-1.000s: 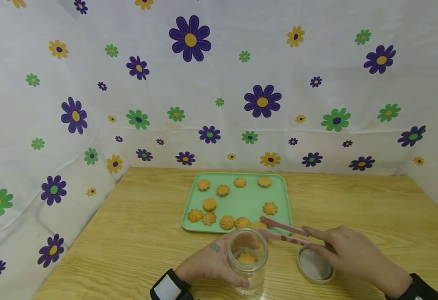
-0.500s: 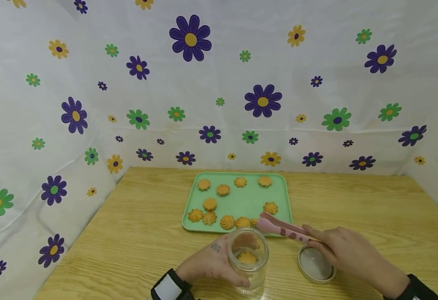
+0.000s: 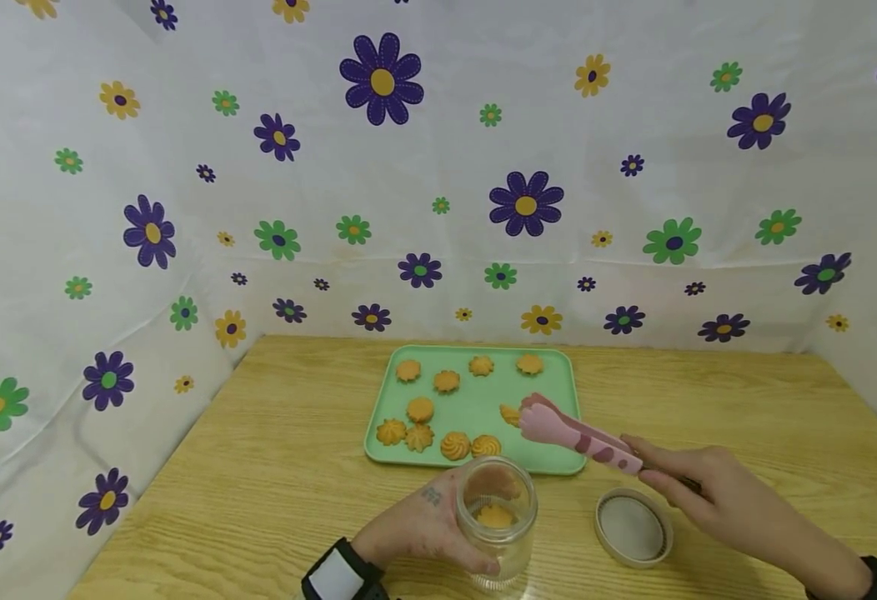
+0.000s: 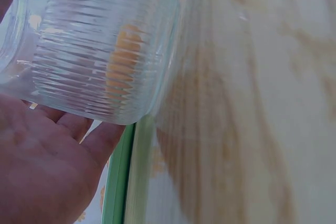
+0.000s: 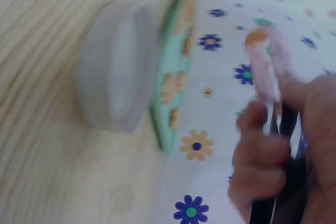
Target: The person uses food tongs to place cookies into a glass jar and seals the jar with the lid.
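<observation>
my right hand point(image 3: 719, 483) has fingers squeezed on pink tongs point(image 3: 558, 432), tips pinching a cookie point(image 3: 509, 415) over the green tray point(image 3: 476, 404). my left hand point(image 3: 427, 518) is curled round the glass jar point(image 3: 515, 550), another cookie point(image 3: 496, 517) inside. lid point(image 3: 632, 527) on table point(image 3: 273, 433), between jar and right hand.

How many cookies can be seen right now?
11 cookies: nine on the tray (four farther, five nearer), one in the tongs, one in the jar; tongs may hide another.
</observation>
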Available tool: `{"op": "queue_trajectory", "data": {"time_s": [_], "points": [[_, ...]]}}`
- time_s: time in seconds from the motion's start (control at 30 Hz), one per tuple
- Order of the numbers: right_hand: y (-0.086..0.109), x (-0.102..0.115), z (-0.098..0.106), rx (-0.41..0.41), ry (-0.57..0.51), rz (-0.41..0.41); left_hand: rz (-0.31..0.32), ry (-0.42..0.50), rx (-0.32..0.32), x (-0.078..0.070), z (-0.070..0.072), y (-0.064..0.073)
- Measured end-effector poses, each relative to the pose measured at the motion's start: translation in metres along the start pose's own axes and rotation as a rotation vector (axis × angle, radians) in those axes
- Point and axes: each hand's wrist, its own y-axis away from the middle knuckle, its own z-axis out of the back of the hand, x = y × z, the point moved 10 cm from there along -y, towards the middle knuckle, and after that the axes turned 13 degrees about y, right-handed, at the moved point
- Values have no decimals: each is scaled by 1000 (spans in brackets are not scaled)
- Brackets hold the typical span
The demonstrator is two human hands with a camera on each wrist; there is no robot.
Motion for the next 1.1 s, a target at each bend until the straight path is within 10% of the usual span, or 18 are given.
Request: {"op": "queue_trajectory", "data": {"time_s": [0.17, 0.47, 1.1], "points": [[8, 17, 8, 48, -285, 93, 18, -12, -7, 0, 1, 0], [12, 37, -3, 192, -293, 133, 54, -4, -7, 3, 2, 2], [7, 49, 6, 84, -127, 228, -2, 1, 19, 0, 0, 1]]}}
